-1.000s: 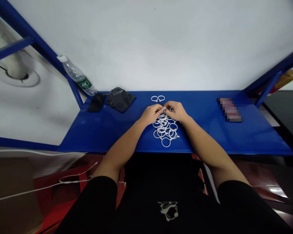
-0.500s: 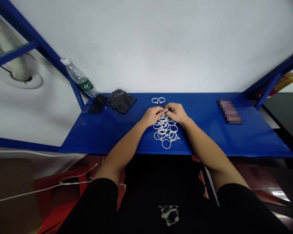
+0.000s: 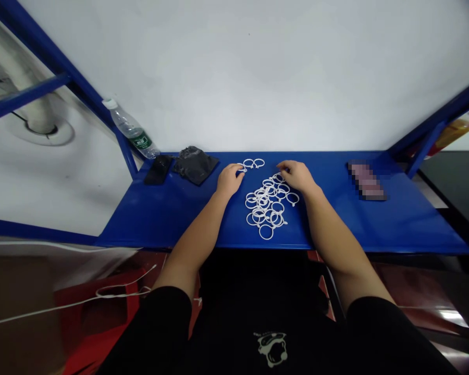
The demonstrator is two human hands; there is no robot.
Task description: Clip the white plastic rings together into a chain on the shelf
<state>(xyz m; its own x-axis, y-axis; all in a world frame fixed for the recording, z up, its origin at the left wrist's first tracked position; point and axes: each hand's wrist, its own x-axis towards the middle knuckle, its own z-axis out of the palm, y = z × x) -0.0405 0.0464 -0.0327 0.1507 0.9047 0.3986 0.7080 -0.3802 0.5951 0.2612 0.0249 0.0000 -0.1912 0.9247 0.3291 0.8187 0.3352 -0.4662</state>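
Observation:
My left hand (image 3: 230,179) is at the back of the blue table, its thumb and fingers closed on a white plastic ring (image 3: 242,167) with a small tab. Right of that ring lie two more white rings (image 3: 259,163), side by side near the wall. My right hand (image 3: 298,176) hovers at the far end of a loose pile of white rings (image 3: 266,232), fingers curved and slightly apart. Nearest to its fingertips is one ring of the pile (image 3: 278,177); no ring shows in its grasp. Several rings overlap in the pile.
On the left of the blue table (image 3: 336,224) are a black phone (image 3: 158,170), a dark drawstring pouch (image 3: 196,165) and a leaning plastic bottle (image 3: 135,130). A blurred pinkish object (image 3: 367,180) lies at the right. Blue frame bars rise at both sides.
My hands were together over the pile and have parted. The left hand has moved left with a ring to the back row; the right has moved right, uncovering more of the pile.

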